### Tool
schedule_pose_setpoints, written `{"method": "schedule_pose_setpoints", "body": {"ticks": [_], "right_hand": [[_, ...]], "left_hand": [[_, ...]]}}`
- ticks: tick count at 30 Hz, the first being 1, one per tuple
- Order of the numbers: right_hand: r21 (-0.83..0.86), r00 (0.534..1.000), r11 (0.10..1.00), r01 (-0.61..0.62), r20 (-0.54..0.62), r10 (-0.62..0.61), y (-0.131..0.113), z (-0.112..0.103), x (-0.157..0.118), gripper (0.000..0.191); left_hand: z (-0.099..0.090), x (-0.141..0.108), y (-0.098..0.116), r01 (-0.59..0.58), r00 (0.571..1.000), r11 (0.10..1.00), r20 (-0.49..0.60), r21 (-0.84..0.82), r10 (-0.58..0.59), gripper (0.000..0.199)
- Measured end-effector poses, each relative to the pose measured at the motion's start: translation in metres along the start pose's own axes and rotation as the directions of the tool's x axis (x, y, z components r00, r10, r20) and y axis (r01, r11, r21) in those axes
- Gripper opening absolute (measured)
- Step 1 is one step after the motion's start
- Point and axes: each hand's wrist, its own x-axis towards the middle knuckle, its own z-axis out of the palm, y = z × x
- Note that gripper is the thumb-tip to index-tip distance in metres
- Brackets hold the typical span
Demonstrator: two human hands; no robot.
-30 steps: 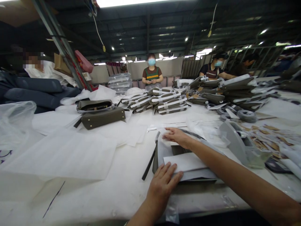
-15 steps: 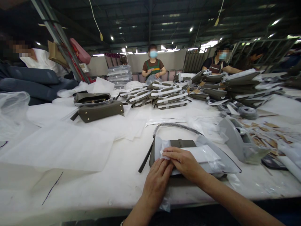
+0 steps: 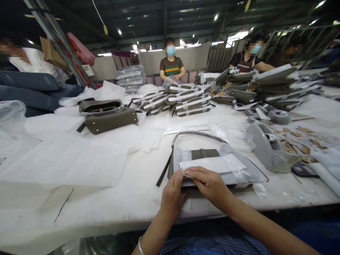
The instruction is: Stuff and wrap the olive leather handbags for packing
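Note:
A dark olive handbag (image 3: pixel 204 153), partly covered by pale wrapping sheet (image 3: pixel 247 171), lies at the table's near edge, its strap (image 3: pixel 196 133) arched away from me. Across it rests a white packet (image 3: pixel 215 164) in clear plastic. My left hand (image 3: pixel 172 194) is closed at the bag's near left corner, its fingertips pinching the edge of the white wrapping. Just right of it, my right hand (image 3: pixel 211 184) also pinches this edge, fingers pressed together and nearly meeting the left ones. A dark strap end (image 3: pixel 164 171) hangs out on the bag's left side.
White sheets (image 3: pixel 66 159) spread on the left. Two olive bags (image 3: pixel 111 120) stand behind them. Wrapped bags (image 3: pixel 188 99) are stacked ahead and at right. A grey tape dispenser (image 3: pixel 261 147) stands right of the bag, beside brown tags (image 3: pixel 302 140). Co-workers (image 3: pixel 172 67) are across the table.
My left hand has drawn back from the packet's left end, and its flat fingers have curled into a pinch. The packet's left end now shows. The view has tilted down slightly.

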Motion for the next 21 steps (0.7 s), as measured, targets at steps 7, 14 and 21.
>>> {"method": "schedule_pose_setpoints", "body": {"ticks": [7,14,21], "right_hand": [[-0.043,0.991,0.991,0.127,0.033,-0.126,-0.008,0.000,-0.010,0.027],[-0.224,0.992,0.971,-0.079,0.079,0.099,0.011,-0.030,0.021,0.023],[-0.451,0.780,0.889,-0.074,0.530,0.334,0.071,-0.009,0.076,0.031]], "left_hand": [[-0.009,0.006,0.003,-0.058,0.997,0.998,0.052,-0.012,0.059,0.066],[-0.010,0.006,0.002,-0.202,0.972,0.978,0.135,0.049,0.194,0.058],[-0.012,0.007,0.005,-0.230,0.965,0.967,0.156,0.108,0.212,0.063]]}}
